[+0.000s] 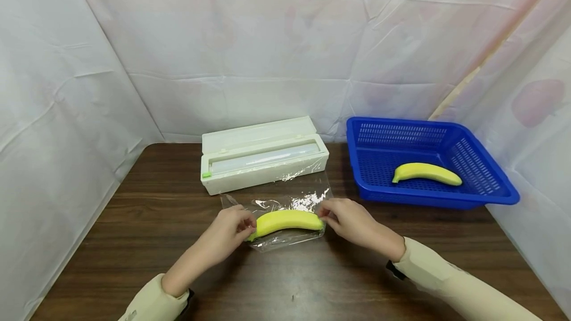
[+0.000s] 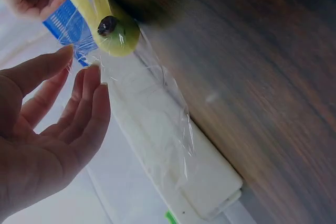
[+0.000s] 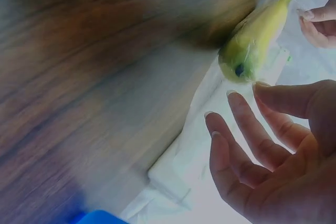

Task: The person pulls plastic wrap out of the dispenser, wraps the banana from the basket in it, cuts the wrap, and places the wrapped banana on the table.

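While pinching film (image 1: 308, 201) at both banana (image 1: 290, 219) ends with left fingers (image 1: 243, 215) and right fingers (image 1: 329, 205), roll snugly toward the rear worktop edge (image 1: 176, 147).

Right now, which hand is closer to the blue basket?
Right. The right hand is left of the blue basket, at the nearer end of the banana between both hands; the left hand is at the opposite end, farther away.

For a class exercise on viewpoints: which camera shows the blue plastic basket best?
The head view: it shows the blue plastic basket with its full rim, slotted walls and a banana inside. The left wrist view shows only a part behind the film-covered banana; the right wrist view, just a blue bit at the bottom.
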`<action>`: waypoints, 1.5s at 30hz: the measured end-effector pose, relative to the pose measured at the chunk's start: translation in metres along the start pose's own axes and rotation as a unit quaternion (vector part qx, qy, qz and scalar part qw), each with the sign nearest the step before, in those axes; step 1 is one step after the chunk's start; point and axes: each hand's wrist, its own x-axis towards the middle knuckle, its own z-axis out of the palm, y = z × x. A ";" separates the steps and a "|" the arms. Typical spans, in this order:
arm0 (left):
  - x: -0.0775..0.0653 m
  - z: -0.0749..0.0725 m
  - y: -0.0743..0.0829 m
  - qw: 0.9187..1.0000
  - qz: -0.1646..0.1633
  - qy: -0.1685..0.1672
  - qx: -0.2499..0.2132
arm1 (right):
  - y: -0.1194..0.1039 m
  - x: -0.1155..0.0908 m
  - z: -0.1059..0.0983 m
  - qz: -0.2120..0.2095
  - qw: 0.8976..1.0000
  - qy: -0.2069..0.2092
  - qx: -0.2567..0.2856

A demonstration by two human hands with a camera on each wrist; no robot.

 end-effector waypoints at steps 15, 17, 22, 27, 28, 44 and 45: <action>0.012 0.012 -0.005 0.999 0.032 0.002 0.001 | -0.001 0.007 0.008 -0.026 1.000 0.006 0.010; 0.013 0.015 -0.006 0.999 0.038 0.005 -0.009 | -0.001 0.007 0.009 -0.021 1.000 0.014 0.005; 0.014 0.018 -0.008 0.999 0.032 0.005 -0.016 | 0.000 0.007 0.009 -0.014 0.999 0.029 -0.003; 0.014 0.022 -0.011 1.000 0.024 0.007 -0.017 | -0.001 0.008 0.009 -0.009 1.000 0.013 0.016; 0.014 0.022 -0.012 0.999 0.027 0.008 -0.019 | -0.002 0.009 0.009 -0.009 1.000 0.009 0.020; 0.015 0.026 -0.014 0.999 0.017 0.009 -0.034 | -0.003 0.009 0.022 -0.087 0.994 0.038 0.054; 0.015 0.026 -0.013 0.999 0.016 0.010 -0.032 | -0.003 0.008 0.022 -0.090 0.994 0.038 0.055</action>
